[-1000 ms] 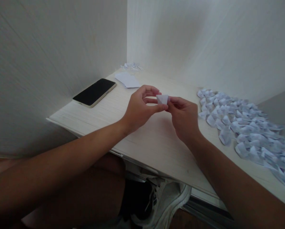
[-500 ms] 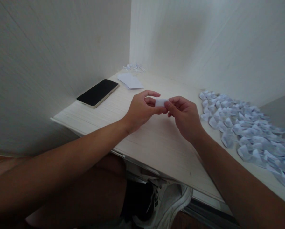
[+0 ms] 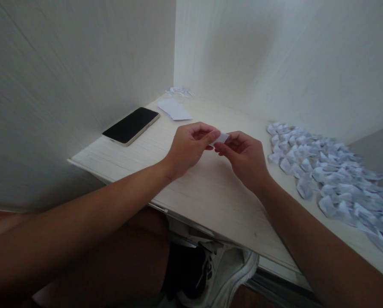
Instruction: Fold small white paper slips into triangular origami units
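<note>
Between my two hands, above the middle of the white table (image 3: 191,188), is a small folded piece of white paper (image 3: 222,138). My left hand (image 3: 194,145) pinches its left end with thumb and fingers. On the other end, my right hand (image 3: 244,156) has its fingertips closed, the thumb at the paper's lower edge. Fingers cover part of the paper, so its full shape is hidden.
Many small folded white paper pieces (image 3: 329,167) lie massed along the table's right side. A black-screened phone (image 3: 132,125) rests at the left, flat white paper sheets (image 3: 175,110) beyond it. Thin paper scraps (image 3: 179,91) sit in the corner by the walls.
The paper has tilted between my hands. My left thumb has moved up onto it and the left fingers have closed; my right thumb has shifted lower.
</note>
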Demonstrator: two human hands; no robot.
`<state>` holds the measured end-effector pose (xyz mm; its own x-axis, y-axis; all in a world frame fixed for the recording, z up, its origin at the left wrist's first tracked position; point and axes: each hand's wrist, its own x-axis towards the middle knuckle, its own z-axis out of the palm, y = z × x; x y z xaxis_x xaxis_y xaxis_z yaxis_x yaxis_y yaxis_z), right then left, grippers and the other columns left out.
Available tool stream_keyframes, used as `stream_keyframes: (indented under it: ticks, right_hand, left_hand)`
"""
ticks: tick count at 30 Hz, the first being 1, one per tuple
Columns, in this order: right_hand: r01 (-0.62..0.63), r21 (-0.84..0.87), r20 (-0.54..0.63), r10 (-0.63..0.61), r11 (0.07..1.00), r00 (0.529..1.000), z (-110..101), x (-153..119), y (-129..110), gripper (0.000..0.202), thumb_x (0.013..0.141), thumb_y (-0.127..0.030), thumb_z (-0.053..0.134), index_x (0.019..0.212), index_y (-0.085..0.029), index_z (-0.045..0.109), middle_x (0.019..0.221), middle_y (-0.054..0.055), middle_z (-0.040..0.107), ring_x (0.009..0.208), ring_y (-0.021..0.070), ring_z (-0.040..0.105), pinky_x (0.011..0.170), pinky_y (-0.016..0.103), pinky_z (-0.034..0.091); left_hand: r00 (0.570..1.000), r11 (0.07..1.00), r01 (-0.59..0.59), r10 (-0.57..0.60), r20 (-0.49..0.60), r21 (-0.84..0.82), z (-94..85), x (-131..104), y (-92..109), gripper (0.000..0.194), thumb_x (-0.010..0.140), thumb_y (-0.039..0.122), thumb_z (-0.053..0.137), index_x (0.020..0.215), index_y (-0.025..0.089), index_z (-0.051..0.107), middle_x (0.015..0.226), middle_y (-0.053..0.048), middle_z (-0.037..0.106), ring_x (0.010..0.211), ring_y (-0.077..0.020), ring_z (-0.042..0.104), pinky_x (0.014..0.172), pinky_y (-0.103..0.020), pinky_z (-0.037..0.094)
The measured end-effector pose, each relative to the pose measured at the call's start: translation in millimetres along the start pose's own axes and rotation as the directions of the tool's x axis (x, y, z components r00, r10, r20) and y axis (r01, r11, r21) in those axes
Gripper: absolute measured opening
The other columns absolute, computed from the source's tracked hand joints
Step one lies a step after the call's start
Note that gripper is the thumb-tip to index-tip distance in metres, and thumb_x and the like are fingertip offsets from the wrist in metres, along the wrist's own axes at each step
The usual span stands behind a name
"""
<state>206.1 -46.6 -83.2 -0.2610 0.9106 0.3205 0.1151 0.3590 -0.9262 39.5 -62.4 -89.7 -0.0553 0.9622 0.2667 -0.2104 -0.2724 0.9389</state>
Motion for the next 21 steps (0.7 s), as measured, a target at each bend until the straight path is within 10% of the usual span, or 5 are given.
stream_keyframes:
  ticks: [21]
  right_hand:
    - [-0.077, 0.142, 0.018, 0.075, 0.987, 0.997, 1.1, -1.0, -0.8, 0.038, 0.071, -0.043, 0.096, 0.09, -0.021, 0.071, 0.071, -0.003, 0.075, 0.068, 0.0152, 0.074, 0.07, 0.031, 0.062]
  left_hand:
    - [0.99, 0.997, 0.064, -0.068, 0.123, 0.036, -5.7, -0.7, 1.2, 0.024, 0.09, 0.033, 0.084, 0.077, 0.016, 0.071, 0.073, -0.004, 0.076, 0.067, -0.0127, 0.072, 0.063, -0.025, 0.058]
